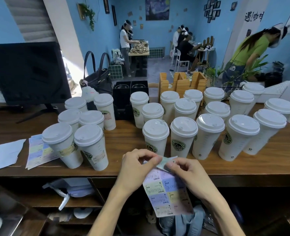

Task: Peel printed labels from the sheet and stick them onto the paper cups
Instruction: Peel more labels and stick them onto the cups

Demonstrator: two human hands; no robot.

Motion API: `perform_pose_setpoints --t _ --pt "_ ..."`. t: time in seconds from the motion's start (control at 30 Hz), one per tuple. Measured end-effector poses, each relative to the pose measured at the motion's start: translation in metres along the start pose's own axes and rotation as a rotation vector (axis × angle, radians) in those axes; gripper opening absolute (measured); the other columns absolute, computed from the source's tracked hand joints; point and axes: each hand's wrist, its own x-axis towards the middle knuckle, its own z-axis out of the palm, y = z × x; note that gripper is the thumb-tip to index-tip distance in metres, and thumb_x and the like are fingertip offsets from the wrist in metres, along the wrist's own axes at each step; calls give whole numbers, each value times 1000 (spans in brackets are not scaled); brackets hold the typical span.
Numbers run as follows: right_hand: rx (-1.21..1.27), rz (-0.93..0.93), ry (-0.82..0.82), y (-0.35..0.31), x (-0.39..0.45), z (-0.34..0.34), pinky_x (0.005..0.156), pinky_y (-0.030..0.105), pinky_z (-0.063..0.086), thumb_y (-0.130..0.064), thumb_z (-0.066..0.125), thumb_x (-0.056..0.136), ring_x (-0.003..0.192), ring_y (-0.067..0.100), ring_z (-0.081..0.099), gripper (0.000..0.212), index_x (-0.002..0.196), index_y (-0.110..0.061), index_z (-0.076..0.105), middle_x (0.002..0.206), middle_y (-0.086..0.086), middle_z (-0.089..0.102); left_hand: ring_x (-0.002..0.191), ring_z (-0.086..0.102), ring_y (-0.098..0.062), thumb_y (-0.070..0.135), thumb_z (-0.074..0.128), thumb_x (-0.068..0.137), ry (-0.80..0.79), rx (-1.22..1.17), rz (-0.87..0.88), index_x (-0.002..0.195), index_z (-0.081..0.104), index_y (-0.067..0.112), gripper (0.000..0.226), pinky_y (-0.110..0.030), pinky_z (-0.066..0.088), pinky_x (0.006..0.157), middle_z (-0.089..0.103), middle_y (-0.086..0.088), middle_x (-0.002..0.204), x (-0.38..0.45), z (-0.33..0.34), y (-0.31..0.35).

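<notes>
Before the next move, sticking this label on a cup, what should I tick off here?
1. Both hands on the pastel printed label sheet: ok, left hand and right hand pinch its top edge.
2. Pale green label lifted: ok, a corner is raised; fully free, cannot tell.
3. Unlabelled white lidded paper cup close by: ok, no label shows on the side in view.
4. Labelled cups kept apart: ok, grouped left.
5. Brown wooden counter space near the hands: ok.
</notes>
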Motion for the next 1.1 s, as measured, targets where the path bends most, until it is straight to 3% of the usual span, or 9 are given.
perform_pose_setpoints --t 0.2,0.33,0.43,0.53,0.67,0.77,0.87,0.97,1.1 --pt "-113 171 106 27 -1 -12 72 29 57 -28 82 87 78 9 75 5 91 -27 79 85 -6 79 82 69 -7 19 81 86 125 -146 -60 84 81 28 9 -20 52 74 78 10 84 2 -9 -9" --pt "-122 197 35 48 4 -18 82 35 59 -22 76 93 92 14 77 29 118 -33 64 97 -5 80 79 67 -6 14 84 83 131 -192 -108 83 80 24 11 -17 52 71 78 6 83 7 -7 -22" --pt "-289 118 94 71 17 -18 91 29 52 -19 76 91 100 7 70 28 106 -42 70 105 -17 76 73 64 -3 8 86 79 113 -218 -169 82 80 17 11 -14 50 70 77 1 80 6 4 -36" --pt "-320 109 91 86 27 -18 73 29 47 -8 67 91 72 11 57 38 101 -45 64 91 -5 72 73 63 -5 5 86 79 108 -245 -188 82 79 12 10 -14 50 70 77 -2 81 7 10 -48" --pt "-322 159 126 91 34 -16 57 24 39 0 56 91 51 6 44 43 88 -41 68 63 -14 63 76 65 -8 7 85 81 89 -247 -180 83 79 14 10 -15 50 71 77 0 83 9 11 -55" --pt "-286 203 203 92 40 -10 66 31 48 -15 58 94 59 10 57 30 81 -39 71 67 -7 71 85 68 -12 10 85 82 98 -232 -145 83 79 19 11 -18 51 78 76 4 92 11 9 -60" --pt "-299 161 196 96 43 -3 65 34 49 -40 62 97 60 9 57 3 95 -40 64 72 0 71 107 66 -10 13 86 80 99 -238 -139 79 80 27 16 -26 52 93 69 10 117 17 5 -67" --pt "-364 150 157 101 46 4 79 37 56 -52 66 94 81 9 66 37 128 -40 54 96 -6 73 119 64 -9 11 85 82 52 -259 -163 79 79 29 19 -30 51 101 60 15 134 21 5 -70" --pt "-368 146 111 98 53 14 81 28 50 -54 70 91 101 17 68 79 157 -36 32 121 5 72 118 63 5 3 81 84 13 -353 -196 81 78 24 21 -13 49 93 55 15 139 23 9 -71"
